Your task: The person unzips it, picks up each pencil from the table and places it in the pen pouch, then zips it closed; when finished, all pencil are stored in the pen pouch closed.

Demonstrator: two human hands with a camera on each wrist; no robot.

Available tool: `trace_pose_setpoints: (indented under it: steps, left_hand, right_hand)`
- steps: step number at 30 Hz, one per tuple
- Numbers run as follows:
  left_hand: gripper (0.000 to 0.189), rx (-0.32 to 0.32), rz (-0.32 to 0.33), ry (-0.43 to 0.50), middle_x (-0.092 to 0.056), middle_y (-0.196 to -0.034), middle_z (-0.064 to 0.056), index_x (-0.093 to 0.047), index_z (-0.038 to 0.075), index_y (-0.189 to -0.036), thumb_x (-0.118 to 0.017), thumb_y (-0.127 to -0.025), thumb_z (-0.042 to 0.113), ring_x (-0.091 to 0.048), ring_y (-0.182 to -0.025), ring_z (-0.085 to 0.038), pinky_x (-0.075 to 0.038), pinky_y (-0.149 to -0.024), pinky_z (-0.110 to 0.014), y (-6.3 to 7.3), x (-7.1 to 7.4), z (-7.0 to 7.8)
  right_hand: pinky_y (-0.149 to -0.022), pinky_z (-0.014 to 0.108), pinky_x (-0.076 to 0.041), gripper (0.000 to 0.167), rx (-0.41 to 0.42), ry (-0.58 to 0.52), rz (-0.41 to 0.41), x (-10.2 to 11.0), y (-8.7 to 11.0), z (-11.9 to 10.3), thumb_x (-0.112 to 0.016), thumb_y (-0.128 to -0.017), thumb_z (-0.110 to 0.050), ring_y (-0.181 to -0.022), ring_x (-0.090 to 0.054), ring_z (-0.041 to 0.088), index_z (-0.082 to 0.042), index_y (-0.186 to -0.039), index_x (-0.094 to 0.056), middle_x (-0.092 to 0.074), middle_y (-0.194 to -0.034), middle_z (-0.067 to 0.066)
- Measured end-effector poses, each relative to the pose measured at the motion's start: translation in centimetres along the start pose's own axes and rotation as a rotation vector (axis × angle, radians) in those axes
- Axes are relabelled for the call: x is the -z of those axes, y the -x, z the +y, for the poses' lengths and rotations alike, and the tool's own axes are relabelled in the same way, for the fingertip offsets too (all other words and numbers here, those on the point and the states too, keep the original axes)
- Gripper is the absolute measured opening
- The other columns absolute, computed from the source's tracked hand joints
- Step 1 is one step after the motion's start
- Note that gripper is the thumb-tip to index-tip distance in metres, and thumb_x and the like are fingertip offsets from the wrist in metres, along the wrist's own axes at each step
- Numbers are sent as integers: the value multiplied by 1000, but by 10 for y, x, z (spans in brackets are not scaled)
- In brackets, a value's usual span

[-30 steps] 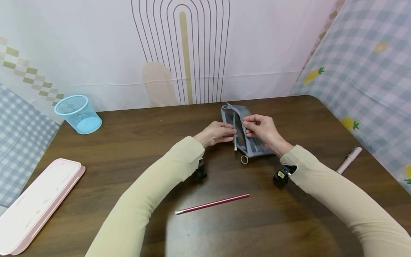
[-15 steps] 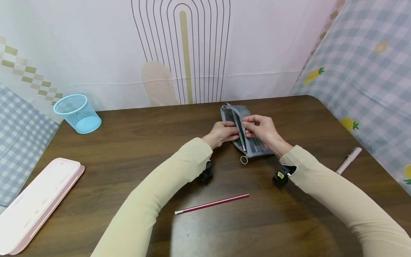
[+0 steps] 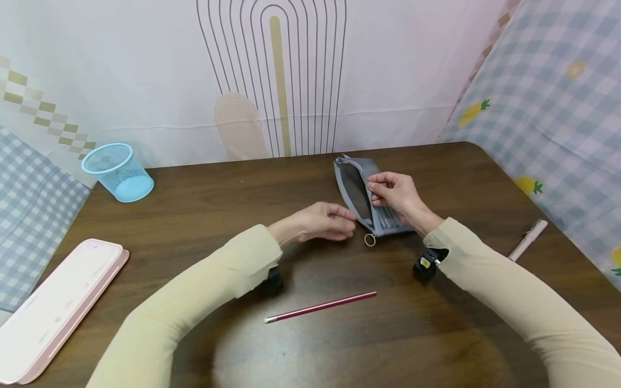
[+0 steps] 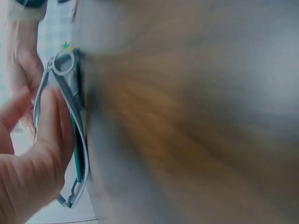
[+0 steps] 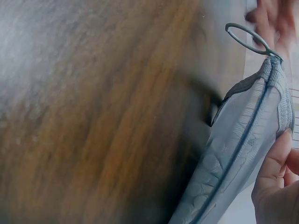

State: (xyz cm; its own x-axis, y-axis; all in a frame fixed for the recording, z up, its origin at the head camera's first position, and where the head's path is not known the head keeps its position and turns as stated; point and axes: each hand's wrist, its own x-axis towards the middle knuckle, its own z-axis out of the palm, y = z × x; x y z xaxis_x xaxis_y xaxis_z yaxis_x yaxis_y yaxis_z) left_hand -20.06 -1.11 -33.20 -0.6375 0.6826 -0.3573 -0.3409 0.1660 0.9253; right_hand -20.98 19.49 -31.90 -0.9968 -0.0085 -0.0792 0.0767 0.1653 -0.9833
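Note:
A grey-blue zip pencil pouch [image 3: 388, 216] lies near the back of the table, its zipped mouth gaping toward the left. My right hand [image 3: 400, 196] pinches the near rim of that mouth between thumb and fingers. Just left of the pouch is my left hand [image 3: 322, 222], holding nothing, its fingers loosely extended near the rim. In the left wrist view a green pencil [image 4: 78, 158] shows inside the pouch opening. The zip's ring pull [image 3: 370, 240] hangs off the pouch's front corner. A dark red pencil [image 3: 320, 307] with a white eraser end lies in front of both hands.
At the back left stands a light blue mesh pen cup [image 3: 118, 172]. A pink-and-white long case [image 3: 60, 312] lies at the left edge. A pale pink pen [image 3: 529, 240] rests beyond the right forearm, by the checked cloth [image 3: 558, 118].
My left hand tucked the green pencil into the pouch, let go and drew back to the left and toward me. The right hand has kept its hold on the rim.

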Motion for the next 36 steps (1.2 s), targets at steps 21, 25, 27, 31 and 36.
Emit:
trace_pose_setpoints:
  steps: [21,25,27,31,36]
  left_hand:
    - [36,-18,-352,-477,-65,-95,-5,-59,-5,-113,-71,-79,-4,-62,-83,-6,-52,-81,-18,62,1,-38]
    - [39,-52,-343,-581,-65,-93,-3,-62,0,-112,-76,-76,0,-62,-84,-5,-50,-81,-17,65,-2,-37]
    - [40,-70,-331,-630,-65,-92,-1,-63,3,-111,-78,-74,2,-61,-84,-6,-49,-80,-16,66,-3,-37]
    - [43,-96,-305,-707,-63,-90,2,-65,6,-109,-82,-70,4,-59,-84,-5,-49,-79,-16,68,-5,-37]
    - [43,-112,-285,-758,-58,-88,3,-65,9,-108,-82,-69,4,-57,-82,-4,-49,-75,-15,71,-9,-38]
  right_hand:
    - [-54,14,-53,33,0,-5,0,-1,1,-1,-57,-93,-3,-57,-56,2,13,-120,-51,-58,-70,-5]
    - [-54,14,-53,31,8,-3,-2,0,1,1,-56,-93,-3,-57,-57,2,13,-119,-51,-59,-71,-4]
    - [-54,14,-53,31,6,1,1,0,1,0,-57,-93,-3,-57,-57,2,12,-119,-52,-59,-71,-4]
    - [-55,14,-53,32,-5,12,7,-1,1,-1,-57,-93,-5,-58,-57,2,10,-120,-52,-59,-73,-5]
    - [-55,14,-53,33,-14,18,6,-1,1,-1,-57,-93,-5,-58,-57,2,11,-122,-52,-59,-74,-5]
